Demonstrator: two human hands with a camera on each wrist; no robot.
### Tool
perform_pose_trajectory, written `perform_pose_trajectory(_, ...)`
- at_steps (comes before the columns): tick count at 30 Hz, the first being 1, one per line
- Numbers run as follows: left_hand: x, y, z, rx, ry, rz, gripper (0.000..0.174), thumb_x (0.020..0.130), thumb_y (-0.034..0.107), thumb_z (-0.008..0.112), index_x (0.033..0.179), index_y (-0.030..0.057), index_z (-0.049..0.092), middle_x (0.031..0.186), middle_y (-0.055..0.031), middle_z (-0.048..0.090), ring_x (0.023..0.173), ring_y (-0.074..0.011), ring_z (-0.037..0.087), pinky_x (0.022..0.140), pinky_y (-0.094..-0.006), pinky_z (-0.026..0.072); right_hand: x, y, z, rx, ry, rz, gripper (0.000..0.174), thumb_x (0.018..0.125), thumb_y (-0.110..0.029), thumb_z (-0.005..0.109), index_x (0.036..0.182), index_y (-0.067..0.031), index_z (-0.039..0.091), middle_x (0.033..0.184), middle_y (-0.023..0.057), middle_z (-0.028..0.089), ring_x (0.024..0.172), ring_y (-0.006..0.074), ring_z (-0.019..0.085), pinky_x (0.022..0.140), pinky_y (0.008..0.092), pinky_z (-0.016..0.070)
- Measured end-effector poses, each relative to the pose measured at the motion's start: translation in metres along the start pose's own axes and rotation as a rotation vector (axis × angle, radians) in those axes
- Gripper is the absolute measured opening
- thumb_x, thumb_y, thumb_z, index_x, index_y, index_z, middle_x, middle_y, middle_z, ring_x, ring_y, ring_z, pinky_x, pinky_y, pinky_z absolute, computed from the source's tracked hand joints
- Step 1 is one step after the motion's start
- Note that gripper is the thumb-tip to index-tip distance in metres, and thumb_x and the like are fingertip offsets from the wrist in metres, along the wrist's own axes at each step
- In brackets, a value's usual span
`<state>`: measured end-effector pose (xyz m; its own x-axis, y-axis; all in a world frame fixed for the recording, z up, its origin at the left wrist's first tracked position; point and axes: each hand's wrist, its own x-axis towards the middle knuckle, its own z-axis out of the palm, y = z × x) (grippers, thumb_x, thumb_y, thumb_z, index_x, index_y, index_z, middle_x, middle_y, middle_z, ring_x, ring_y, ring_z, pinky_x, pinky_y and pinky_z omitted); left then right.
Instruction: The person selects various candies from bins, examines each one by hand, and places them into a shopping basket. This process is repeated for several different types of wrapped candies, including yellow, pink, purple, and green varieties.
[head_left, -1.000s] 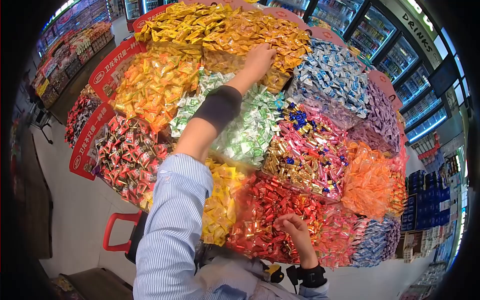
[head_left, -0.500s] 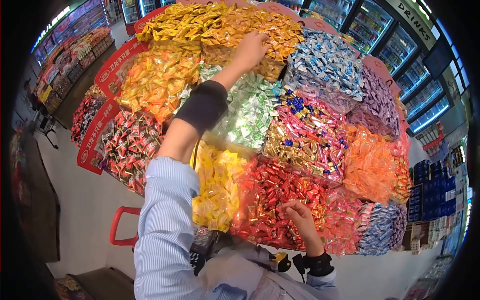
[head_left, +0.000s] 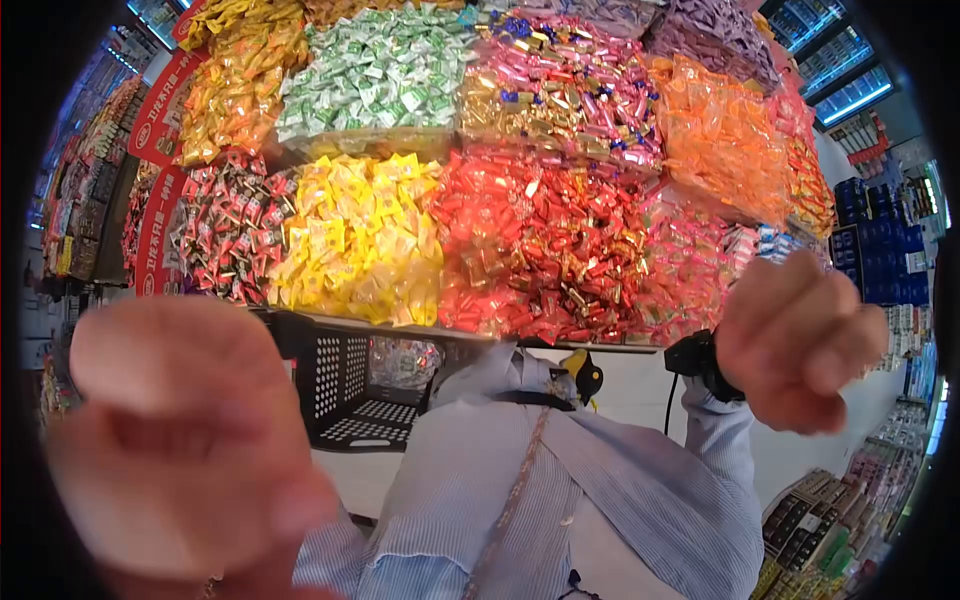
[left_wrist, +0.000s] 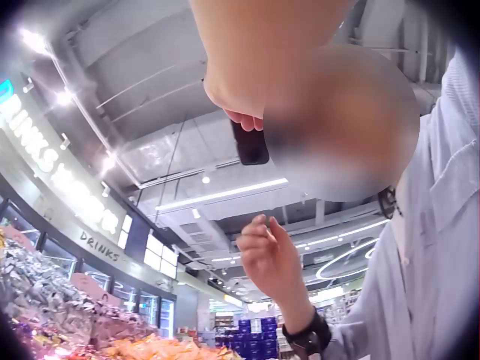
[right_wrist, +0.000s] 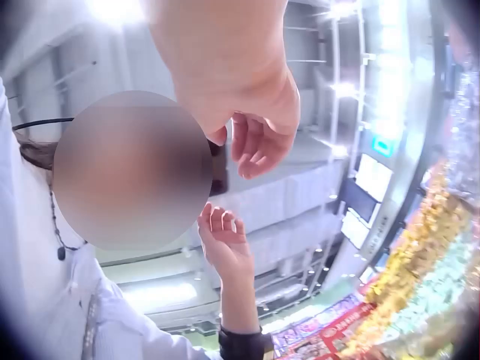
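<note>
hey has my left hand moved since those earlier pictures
Yes, back toward you: in the head view, your left hand earlier reached beyond the green candies; now it is well on their near side.

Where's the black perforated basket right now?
In the head view, the black perforated basket is left of centre, just below the yellow-wrapped candies, between the left hand and the striped shirt.

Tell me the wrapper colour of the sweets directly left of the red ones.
Yellow: the head view shows these sweets best.
</note>
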<state>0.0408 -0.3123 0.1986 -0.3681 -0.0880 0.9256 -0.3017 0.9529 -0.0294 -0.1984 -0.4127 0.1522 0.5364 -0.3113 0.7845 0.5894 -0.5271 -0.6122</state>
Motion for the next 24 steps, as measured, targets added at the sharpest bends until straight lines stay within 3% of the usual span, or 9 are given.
perform_pose_trajectory(1,0.006,0.010,0.004,-0.025,0.005,0.001,0.015,0.084,0.009,0.046,0.093,-0.0010,0.054,0.075,-0.0077,0.058,0.066,-0.0162,0.054,0.061,-0.0246,0.0428,0.003,-0.013,0.004,0.059,-0.007,-0.041,0.025,0.079,-0.033,0.060,0.083,-0.0095,0.054,0.071,0.0016,0.054,0.060,0.0134,0.048,0.050,0.0239,0.0392)
perform_pose_trajectory(11,0.026,0.052,0.026,-0.169,0.085,-0.070,0.012,0.083,0.011,0.048,0.090,0.0014,0.053,0.073,-0.0052,0.057,0.063,-0.0153,0.052,0.060,-0.0252,0.0426,0.000,-0.046,0.005,0.166,-0.055,-0.098,0.023,0.080,-0.029,0.058,0.086,-0.0078,0.052,0.074,0.0036,0.055,0.063,0.0143,0.050,0.053,0.0252,0.0404)
perform_pose_trajectory(24,0.009,0.047,0.042,-0.209,0.159,-0.127,0.009,0.082,0.013,0.051,0.085,0.0045,0.052,0.071,-0.0020,0.055,0.059,-0.0143,0.049,0.060,-0.0260,0.0423,-0.012,-0.051,-0.006,0.156,-0.066,-0.079,0.021,0.081,-0.024,0.055,0.090,-0.0055,0.050,0.078,0.0061,0.056,0.067,0.0154,0.052,0.058,0.0269,0.0420)
